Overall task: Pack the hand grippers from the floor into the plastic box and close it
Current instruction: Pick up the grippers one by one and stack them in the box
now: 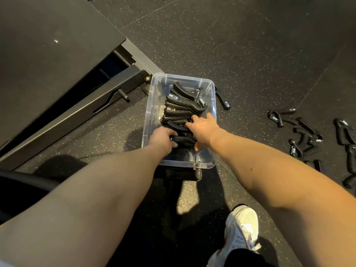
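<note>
A clear plastic box (152,97) stands open on the dark floor, holding a row of several black hand grippers (181,106). My left hand (162,138) grips the handle of a black hand gripper (182,139) at the near end of the row inside the box. My right hand (204,130) reaches in from the right with its fingers on the same gripper's top; whether they curl round it is hidden. Several more hand grippers (300,130) lie scattered on the floor to the right. One gripper (223,101) lies just beside the box's right wall.
A black bench or platform (48,60) with a metal frame (107,101) fills the left. A dark flat object, possibly the lid (185,174), lies under the box's near edge. My white shoe (240,230) is at the bottom right.
</note>
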